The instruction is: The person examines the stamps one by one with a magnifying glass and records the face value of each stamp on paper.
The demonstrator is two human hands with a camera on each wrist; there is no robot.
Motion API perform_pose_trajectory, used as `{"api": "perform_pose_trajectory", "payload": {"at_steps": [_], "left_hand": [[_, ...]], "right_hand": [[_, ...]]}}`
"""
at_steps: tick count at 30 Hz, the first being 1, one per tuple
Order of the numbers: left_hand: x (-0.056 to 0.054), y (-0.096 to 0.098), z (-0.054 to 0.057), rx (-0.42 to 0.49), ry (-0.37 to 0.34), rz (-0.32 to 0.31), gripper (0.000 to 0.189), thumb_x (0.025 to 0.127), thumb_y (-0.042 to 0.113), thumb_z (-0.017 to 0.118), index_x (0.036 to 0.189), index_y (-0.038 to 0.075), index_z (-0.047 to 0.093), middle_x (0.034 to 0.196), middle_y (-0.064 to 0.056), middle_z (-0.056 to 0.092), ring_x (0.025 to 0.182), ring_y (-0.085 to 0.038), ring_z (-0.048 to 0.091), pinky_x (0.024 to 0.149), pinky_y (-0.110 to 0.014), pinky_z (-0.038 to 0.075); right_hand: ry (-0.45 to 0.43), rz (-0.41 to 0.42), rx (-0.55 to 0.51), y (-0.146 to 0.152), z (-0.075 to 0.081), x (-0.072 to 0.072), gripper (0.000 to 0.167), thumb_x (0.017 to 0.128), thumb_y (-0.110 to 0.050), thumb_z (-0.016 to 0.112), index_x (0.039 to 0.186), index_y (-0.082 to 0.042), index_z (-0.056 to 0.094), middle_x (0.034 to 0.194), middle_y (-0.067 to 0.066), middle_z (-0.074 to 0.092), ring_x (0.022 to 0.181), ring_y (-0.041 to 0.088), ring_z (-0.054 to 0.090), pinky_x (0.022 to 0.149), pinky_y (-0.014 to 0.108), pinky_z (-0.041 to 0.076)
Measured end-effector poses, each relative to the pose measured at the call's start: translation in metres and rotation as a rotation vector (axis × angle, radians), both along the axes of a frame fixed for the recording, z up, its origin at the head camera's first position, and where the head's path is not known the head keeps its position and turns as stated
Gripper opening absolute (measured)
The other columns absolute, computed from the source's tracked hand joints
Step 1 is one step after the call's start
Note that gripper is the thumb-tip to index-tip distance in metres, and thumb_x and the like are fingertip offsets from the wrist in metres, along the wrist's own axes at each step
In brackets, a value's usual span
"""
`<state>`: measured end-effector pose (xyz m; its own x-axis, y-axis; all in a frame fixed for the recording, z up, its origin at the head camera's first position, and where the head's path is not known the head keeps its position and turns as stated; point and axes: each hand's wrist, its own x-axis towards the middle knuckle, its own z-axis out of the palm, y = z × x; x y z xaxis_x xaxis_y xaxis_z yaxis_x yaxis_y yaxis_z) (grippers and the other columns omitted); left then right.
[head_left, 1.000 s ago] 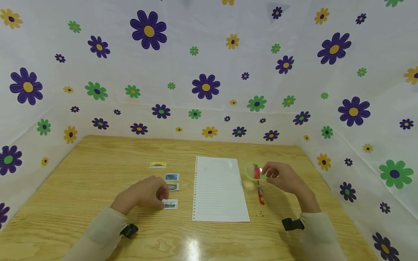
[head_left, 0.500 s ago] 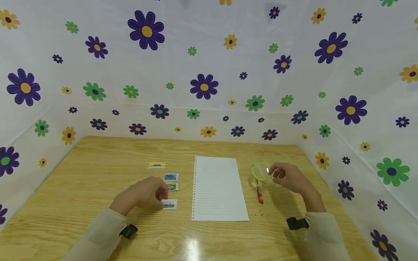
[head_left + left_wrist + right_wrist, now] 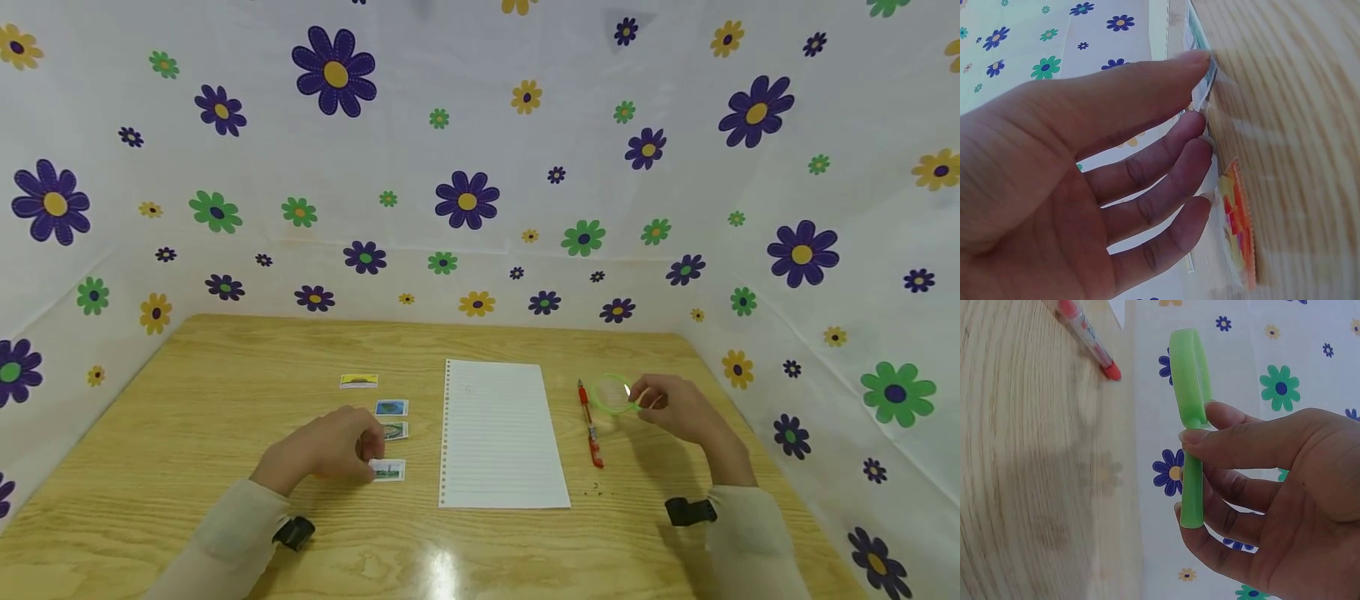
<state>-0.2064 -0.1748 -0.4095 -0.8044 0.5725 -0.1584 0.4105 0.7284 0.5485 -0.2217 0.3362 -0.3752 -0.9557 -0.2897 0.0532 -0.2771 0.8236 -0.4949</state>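
My right hand (image 3: pixel 675 407) holds a green magnifying glass (image 3: pixel 1189 381) by its handle, thumb and fingers around it. The lens stands a little above the table, right of the red pen (image 3: pixel 590 423). My left hand (image 3: pixel 326 446) pinches the left edge of a stamp with a green picture (image 3: pixel 388 471); in the left wrist view the thumb lies on the stamp (image 3: pixel 1200 37) and the other fingers are bent. Beyond it lie a green oval-pictured stamp (image 3: pixel 395 431), a blue stamp (image 3: pixel 392 407) and a yellow one (image 3: pixel 359 381). An orange stamp (image 3: pixel 1238 225) lies under the left hand.
A lined sheet of paper (image 3: pixel 501 433) with punched holes lies mid-table between the hands. Small dark specks (image 3: pixel 597 489) lie below the pen. A white flowered cloth (image 3: pixel 465 150) walls the wooden table (image 3: pixel 247 375) at the back and sides.
My right hand has moved to the right with the magnifying glass, off the red pen, which now shows whole. My left hand stays at the green-pictured stamp.
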Motion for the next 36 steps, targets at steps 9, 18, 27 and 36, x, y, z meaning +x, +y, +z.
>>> {"api": "perform_pose_trajectory", "payload": {"at_steps": [9,18,27,36], "left_hand": [[-0.001,-0.001,-0.003,0.008,0.010,-0.005,0.018,0.079,0.013,0.088,0.083,0.017,0.071,0.077,0.006,0.061,0.071,-0.009,0.052,0.063,-0.023,0.045],[-0.001,0.000,-0.002,0.005,0.021,-0.009,0.018,0.079,0.013,0.089,0.082,0.018,0.071,0.076,0.007,0.061,0.070,-0.009,0.052,0.063,-0.023,0.045],[-0.001,-0.001,-0.002,0.011,0.012,-0.006,0.018,0.079,0.013,0.088,0.083,0.017,0.071,0.077,0.006,0.061,0.070,-0.009,0.052,0.063,-0.024,0.045],[-0.001,-0.001,-0.002,0.012,0.019,-0.012,0.018,0.079,0.013,0.088,0.083,0.017,0.071,0.077,0.007,0.061,0.070,-0.008,0.052,0.063,-0.023,0.046]], "right_hand": [[-0.018,-0.038,0.018,0.014,-0.008,-0.002,0.013,0.090,0.001,0.072,0.101,-0.003,0.069,0.093,0.016,0.070,0.083,0.024,0.066,0.070,0.039,0.057],[-0.051,-0.098,0.025,0.028,-0.018,-0.005,0.014,0.087,0.004,0.072,0.098,-0.002,0.068,0.093,0.018,0.070,0.086,0.027,0.066,0.069,0.037,0.055],[-0.105,-0.153,0.040,0.047,-0.027,-0.009,0.015,0.086,0.001,0.074,0.100,-0.001,0.068,0.096,0.021,0.070,0.089,0.032,0.066,0.075,0.041,0.055],[-0.128,-0.220,0.077,0.056,-0.029,-0.009,0.015,0.088,-0.004,0.074,0.102,-0.003,0.069,0.098,0.021,0.070,0.092,0.034,0.065,0.075,0.041,0.054]]}}
